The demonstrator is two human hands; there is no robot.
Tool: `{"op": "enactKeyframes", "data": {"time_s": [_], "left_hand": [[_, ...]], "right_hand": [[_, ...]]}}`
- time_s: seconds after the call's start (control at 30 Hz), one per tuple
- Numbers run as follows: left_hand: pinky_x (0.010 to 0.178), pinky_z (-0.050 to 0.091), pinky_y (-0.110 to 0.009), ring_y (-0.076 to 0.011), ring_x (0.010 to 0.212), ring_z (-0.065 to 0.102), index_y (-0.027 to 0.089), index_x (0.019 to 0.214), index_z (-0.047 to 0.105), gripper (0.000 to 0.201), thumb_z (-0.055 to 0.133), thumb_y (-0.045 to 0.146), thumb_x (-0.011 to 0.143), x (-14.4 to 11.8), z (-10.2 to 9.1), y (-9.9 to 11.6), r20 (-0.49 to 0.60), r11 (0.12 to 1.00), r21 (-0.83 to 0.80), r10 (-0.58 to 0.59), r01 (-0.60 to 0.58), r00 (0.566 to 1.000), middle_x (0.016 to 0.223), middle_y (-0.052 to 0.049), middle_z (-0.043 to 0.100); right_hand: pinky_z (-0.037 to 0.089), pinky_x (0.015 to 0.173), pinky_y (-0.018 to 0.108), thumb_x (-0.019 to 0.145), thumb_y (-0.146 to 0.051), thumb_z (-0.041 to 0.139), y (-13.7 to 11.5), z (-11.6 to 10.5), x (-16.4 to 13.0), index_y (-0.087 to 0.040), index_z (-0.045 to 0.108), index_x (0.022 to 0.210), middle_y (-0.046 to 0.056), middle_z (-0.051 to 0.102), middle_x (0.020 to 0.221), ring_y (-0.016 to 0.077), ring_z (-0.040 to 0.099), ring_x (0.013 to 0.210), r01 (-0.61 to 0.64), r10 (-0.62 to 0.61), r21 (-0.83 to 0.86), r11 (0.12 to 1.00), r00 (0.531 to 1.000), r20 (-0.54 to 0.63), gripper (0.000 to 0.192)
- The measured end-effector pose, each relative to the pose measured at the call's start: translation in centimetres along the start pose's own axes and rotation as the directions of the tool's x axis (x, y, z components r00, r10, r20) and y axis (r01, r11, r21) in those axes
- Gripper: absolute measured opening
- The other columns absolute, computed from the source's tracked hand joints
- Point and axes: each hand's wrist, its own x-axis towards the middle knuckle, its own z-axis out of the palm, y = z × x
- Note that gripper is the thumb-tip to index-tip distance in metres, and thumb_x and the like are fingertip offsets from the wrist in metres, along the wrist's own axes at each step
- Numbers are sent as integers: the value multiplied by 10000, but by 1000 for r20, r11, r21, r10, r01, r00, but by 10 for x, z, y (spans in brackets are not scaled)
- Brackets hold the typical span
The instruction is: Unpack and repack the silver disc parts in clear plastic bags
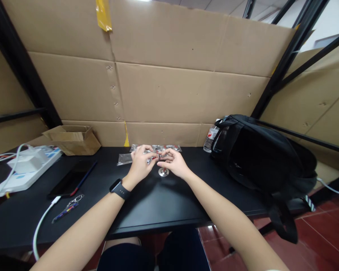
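My left hand, with a black watch on its wrist, is closed in a pinch on a small silver-and-red piece. Facing it, my right hand has its fingers bent and closed at the same spot, where the fingertips of both hands nearly meet. What exactly sits between the fingertips is too small to make out. Just below my right fingers is a shiny round metal disc with a reddish middle. Clear plastic bags with small red and silver contents lie behind my hands. A flat clear bag is left of them.
On the left are a power strip with plugs and cables, a cardboard box, a dark phone, a pen and a keyring. A water bottle and a black backpack stand right. Cardboard walls the black table.
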Motion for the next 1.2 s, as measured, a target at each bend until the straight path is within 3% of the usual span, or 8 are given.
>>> {"op": "enactKeyframes", "data": {"time_s": [0.2,0.3,0.43,0.53,0.7,0.8,0.9,1.2], "left_hand": [[916,319,-440,-287,1152,525,279,912,768,90,685,245,900,-1,-3,2,-1,993,69,95,-95,995,1159,-72,634],[908,312,-442,-285,1148,526,285,882,768,71,701,268,899,0,-4,3,-9,993,72,90,-89,996,1144,-63,640],[911,318,-442,-283,1131,531,282,854,767,52,725,288,884,1,-4,2,-30,997,53,60,-58,998,1122,-57,640],[932,328,-447,-285,1130,530,288,855,772,62,718,295,886,1,-4,3,-17,998,29,63,-63,998,1113,-57,638],[983,359,-436,-263,1140,546,283,1023,731,150,604,329,958,3,-6,1,34,997,-74,38,-35,999,1152,-59,623],[1007,373,-426,-241,1136,554,285,1138,682,244,492,372,1013,3,-6,-1,100,988,-154,20,-4,995,1163,-51,618],[990,376,-440,-268,1136,532,301,1038,725,231,584,464,954,1,-2,-3,217,992,-118,61,-36,974,1150,-38,628],[942,359,-455,-303,1138,497,342,914,789,154,713,463,855,-2,6,-14,331,999,-44,2,14,944,1122,-26,661]], "right_hand": [[587,833,347,640,-394,896,2,-2,0,-196,619,892,43,738,1014,217,746,910,-96,95,38,995,995,17,424],[571,814,329,746,-470,812,2,-6,2,-181,679,903,55,749,952,209,724,922,-119,120,-14,993,992,49,355],[547,762,310,841,-518,708,2,-9,4,-187,715,949,68,730,1034,201,684,927,-69,78,-107,992,994,83,348],[522,864,340,854,-493,701,2,-9,5,-181,711,885,63,707,1052,199,660,957,0,15,-195,981,997,75,313],[460,1000,402,901,-409,659,5,-13,7,-184,705,852,100,631,1223,239,601,1157,60,-43,-370,927,998,54,235],[375,1094,459,915,-326,653,6,-17,6,-199,707,866,103,601,1252,254,540,1232,141,-115,-594,792,990,83,146],[328,1130,487,922,-290,649,4,-18,3,-209,703,899,103,576,1278,263,488,1276,206,-148,-697,687,979,143,100],[336,1119,470,948,-263,610,0,-11,-1,-208,675,899,93,566,1281,254,473,1265,241,-181,-690,682,970,160,99]]}}
